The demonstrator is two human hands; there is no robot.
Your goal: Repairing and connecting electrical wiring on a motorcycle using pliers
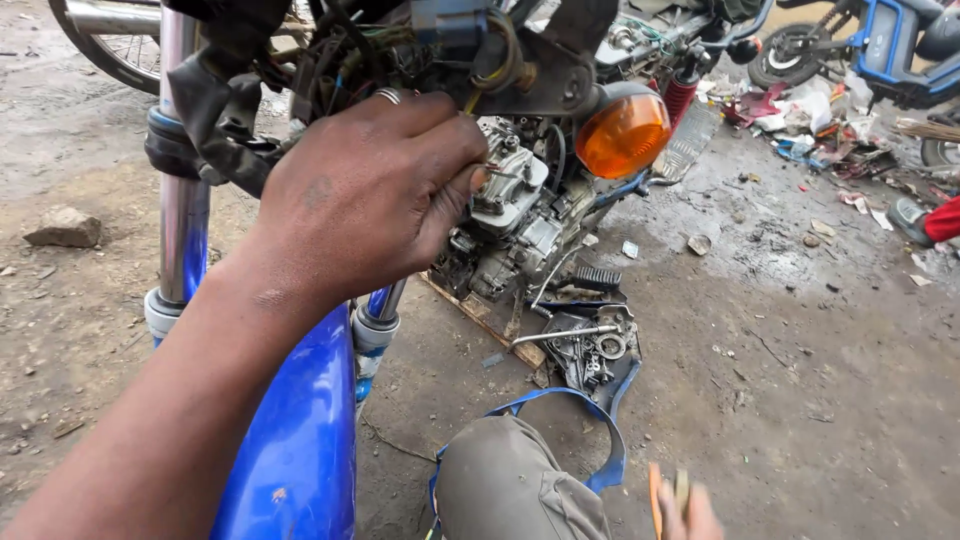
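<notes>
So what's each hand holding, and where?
Left hand pinches thin wires under the headlight bracket; exact grip hidden. Right hand holds a slim orange-handled tool.

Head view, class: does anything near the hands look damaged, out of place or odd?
Yes. The left hand pinches into a bare wiring tangle beside the orange indicator, with no headlamp covering it. An engine and loose parts lie on the muddy ground.

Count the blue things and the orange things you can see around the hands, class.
Blue: 3 – front mudguard, strap, parked scooter
Orange: 1 – turn-signal lens
Total: 4
</notes>
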